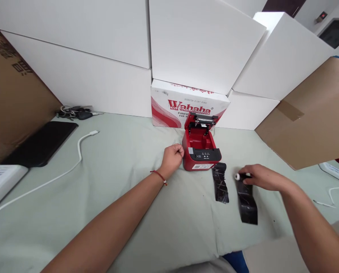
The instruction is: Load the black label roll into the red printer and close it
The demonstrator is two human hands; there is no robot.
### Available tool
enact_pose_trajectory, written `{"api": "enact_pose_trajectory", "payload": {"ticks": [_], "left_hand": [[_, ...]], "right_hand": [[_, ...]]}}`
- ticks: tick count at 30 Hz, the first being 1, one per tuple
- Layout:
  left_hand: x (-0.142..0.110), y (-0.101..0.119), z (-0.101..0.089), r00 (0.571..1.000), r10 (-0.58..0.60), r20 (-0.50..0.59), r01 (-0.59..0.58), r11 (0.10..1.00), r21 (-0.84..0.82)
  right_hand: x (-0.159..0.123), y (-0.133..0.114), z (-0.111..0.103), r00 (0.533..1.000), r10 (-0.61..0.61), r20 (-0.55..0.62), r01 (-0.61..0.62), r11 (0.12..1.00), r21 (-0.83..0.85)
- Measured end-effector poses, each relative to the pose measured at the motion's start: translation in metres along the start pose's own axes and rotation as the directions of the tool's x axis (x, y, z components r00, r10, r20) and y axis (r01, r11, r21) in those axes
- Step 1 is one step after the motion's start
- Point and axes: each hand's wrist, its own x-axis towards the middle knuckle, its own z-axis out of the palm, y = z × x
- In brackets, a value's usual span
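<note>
A small red printer (202,142) stands on the cloth with its lid tipped up and back, its hollow red inside showing. My left hand (173,154) is closed with fingers curled against the printer's left side; nothing shows in it. Further right, my right hand (257,176) grips a small roll of black film (245,185) by its white-cored end. A strip of that film hangs down onto the cloth, shiny and creased. Between the roll and the printer lies a separate piece of crinkled black film (221,185).
A Wahaha carton (169,110) stands right behind the printer, below stacked white boxes (203,41). Cardboard boxes (314,113) flank the table. At left are keys (75,112), a dark flat pad (44,144) and a white cable (80,151).
</note>
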Motion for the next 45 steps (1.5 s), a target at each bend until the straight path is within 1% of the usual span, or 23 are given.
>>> {"api": "enact_pose_trajectory", "payload": {"ticks": [2, 3, 5, 7, 8, 9, 11, 12, 13, 14, 16, 19, 23, 27, 30, 34, 37, 39, 41, 42, 43, 44, 45], "left_hand": [[0.0, 0.001, 0.0, 1.0, -0.016, 0.019, 0.016, 1.0, 0.0], [0.001, 0.001, -0.001, 0.999, -0.023, 0.029, 0.023, 1.0, 0.001], [0.001, 0.003, -0.001, 0.998, -0.035, 0.043, 0.035, 0.999, 0.003], [0.001, 0.004, -0.002, 0.998, -0.042, 0.049, 0.041, 0.999, 0.007], [0.001, 0.005, -0.002, 0.998, -0.044, 0.05, 0.044, 0.999, 0.009], [0.0, 0.006, -0.002, 0.998, -0.046, 0.051, 0.046, 0.999, 0.01], [-0.001, 0.008, -0.002, 0.997, -0.05, 0.051, 0.049, 0.999, 0.012], [-0.001, 0.009, -0.002, 0.997, -0.052, 0.05, 0.051, 0.999, 0.013], [-0.001, 0.01, -0.002, 0.997, -0.055, 0.049, 0.054, 0.998, 0.013], [-0.001, 0.01, -0.002, 0.997, -0.059, 0.046, 0.058, 0.998, 0.013], [-0.001, 0.011, -0.001, 0.997, -0.067, 0.04, 0.067, 0.998, 0.012], [-0.001, 0.012, -0.001, 0.997, -0.076, 0.035, 0.075, 0.997, 0.01], [0.0, 0.011, 0.0, 0.996, -0.083, 0.039, 0.083, 0.997, 0.007], [0.0, 0.009, 0.001, 0.996, -0.085, 0.042, 0.085, 0.996, 0.002], [0.001, 0.008, 0.001, 0.997, -0.074, 0.038, 0.073, 0.997, 0.002], [0.0, 0.008, 0.0, 0.998, -0.048, 0.037, 0.047, 0.999, 0.01], [0.0, 0.006, 0.0, 0.998, -0.038, 0.04, 0.038, 0.999, 0.013], [0.001, 0.005, 0.0, 0.999, -0.039, 0.038, 0.038, 0.999, 0.005], [0.001, 0.004, 0.001, 0.999, -0.041, 0.037, 0.041, 0.999, -0.012], [0.001, 0.003, 0.001, 0.998, -0.043, 0.035, 0.043, 0.999, -0.024], [0.001, 0.003, 0.002, 0.998, -0.045, 0.034, 0.046, 0.998, -0.036], [0.001, 0.003, 0.002, 0.998, -0.046, 0.03, 0.048, 0.998, -0.047], [0.001, 0.003, 0.002, 0.999, -0.048, 0.026, 0.049, 0.997, -0.058]], "right_hand": [[-0.023, -0.004, -0.029, 0.996, -0.033, 0.086, 0.028, 0.998, 0.055], [-0.034, -0.01, -0.044, 0.995, -0.057, 0.086, 0.049, 0.995, 0.088], [-0.045, -0.029, -0.068, 0.99, -0.14, 0.025, 0.137, 0.984, 0.113], [-0.039, -0.058, -0.08, 0.966, -0.256, -0.04, 0.259, 0.962, 0.086], [-0.03, -0.075, -0.081, 0.953, -0.292, -0.081, 0.297, 0.953, 0.053], [-0.017, -0.092, -0.08, 0.944, -0.301, -0.134, 0.304, 0.953, 0.006], [0.013, -0.125, -0.071, 0.93, -0.273, -0.247, 0.251, 0.961, -0.116], [0.028, -0.139, -0.065, 0.923, -0.257, -0.285, 0.207, 0.959, -0.193], [0.042, -0.152, -0.06, 0.925, -0.236, -0.299, 0.154, 0.95, -0.273], [0.054, -0.164, -0.055, 0.933, -0.21, -0.294, 0.101, 0.933, -0.346], [0.072, -0.181, -0.049, 0.958, -0.147, -0.245, 0.02, 0.889, -0.458], [0.086, -0.197, -0.047, 0.981, -0.079, -0.176, -0.022, 0.858, -0.512], [0.097, -0.204, -0.052, 0.989, -0.04, -0.14, -0.036, 0.864, -0.503], [0.107, -0.204, -0.054, 0.989, -0.11, -0.096, 0.052, 0.881, -0.47], [0.115, -0.202, -0.05, 0.985, -0.147, -0.088, 0.093, 0.89, -0.447], [0.13, -0.202, -0.039, 0.975, -0.155, -0.157, 0.077, 0.907, -0.415], [0.138, -0.199, -0.036, 0.961, -0.162, -0.224, 0.074, 0.932, -0.356], [0.136, -0.19, -0.037, 0.955, -0.175, -0.239, 0.096, 0.946, -0.309], [0.125, -0.175, -0.034, 0.944, -0.211, -0.255, 0.154, 0.962, -0.226], [0.116, -0.166, -0.03, 0.925, -0.245, -0.29, 0.206, 0.966, -0.158], [0.106, -0.156, -0.024, 0.889, -0.287, -0.357, 0.275, 0.958, -0.085], [0.095, -0.147, -0.015, 0.832, -0.326, -0.449, 0.362, 0.932, -0.008], [0.083, -0.139, -0.003, 0.739, -0.364, -0.566, 0.45, 0.893, 0.013]]}}
